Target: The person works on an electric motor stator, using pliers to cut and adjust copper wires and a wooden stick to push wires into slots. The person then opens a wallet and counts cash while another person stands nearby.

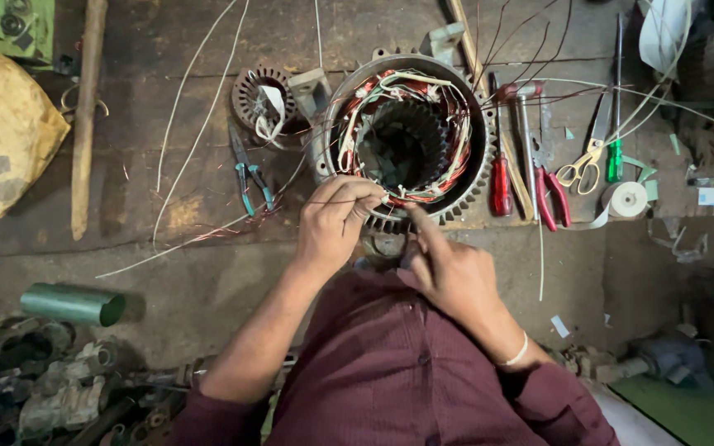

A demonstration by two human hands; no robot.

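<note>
In the head view, the motor stator (406,136) stands on end just ahead of both hands, its bore facing up so the copper windings (448,107) are within reach. The left hand (336,223) is closed, pinching a thin wire (332,201) at the stator's near rim. The right hand (448,268) is loosely curled, its forefinger extended to that rim; what it grips cannot be told. Red-handled pliers (551,194) and scissors (588,153) lie to the right hand's far side, within easy reach.

Round grey motor stator (473,177), copper windings inside, upright on workbench, thin wire (328,201) at near rim
</note>
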